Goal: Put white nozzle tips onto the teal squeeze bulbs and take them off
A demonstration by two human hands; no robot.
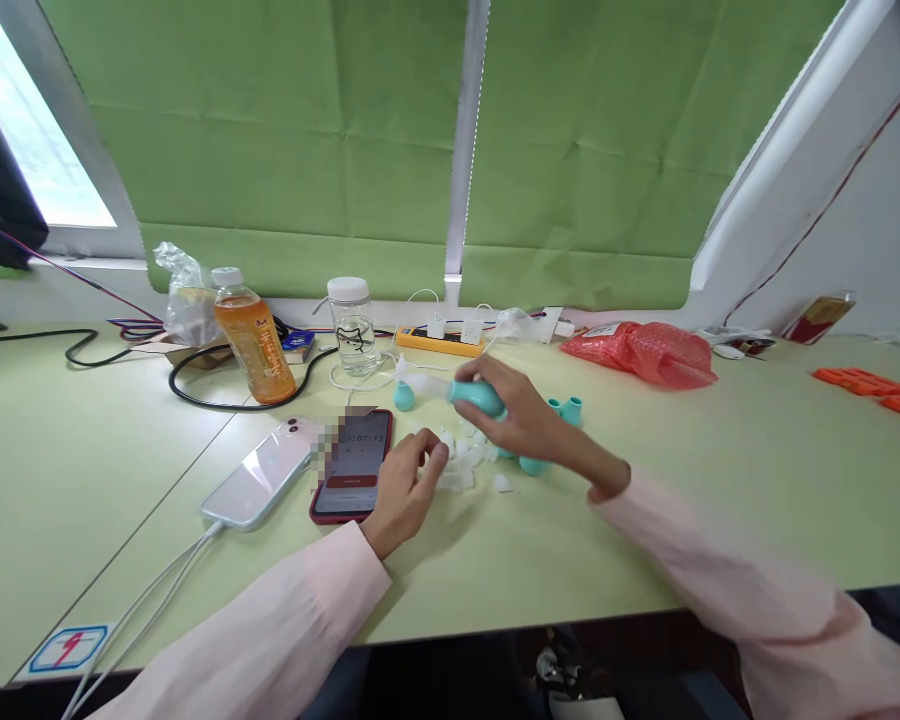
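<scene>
My right hand [506, 405] is wrapped round a teal squeeze bulb [476, 397] above the table. A blurred translucent white tip [427, 384] extends from the bulb's left end. Below it, my left hand [406, 485] is low over the table with its fingers curled; whether they hold anything is hidden. Small translucent white pieces [461, 470] lie loose beside its fingertips. Another teal bulb [404, 396] stands upright farther back, a white tip above it. More teal bulbs [571, 410] lie right of and partly behind my right hand.
A phone showing a timer [352, 465] lies left of my left hand, beside a charging phone [262, 475]. Behind them stand an orange drink bottle [255, 340] and a clear jar [354, 330]. A power strip [439, 342] and red bubble wrap [641, 352] are at the back.
</scene>
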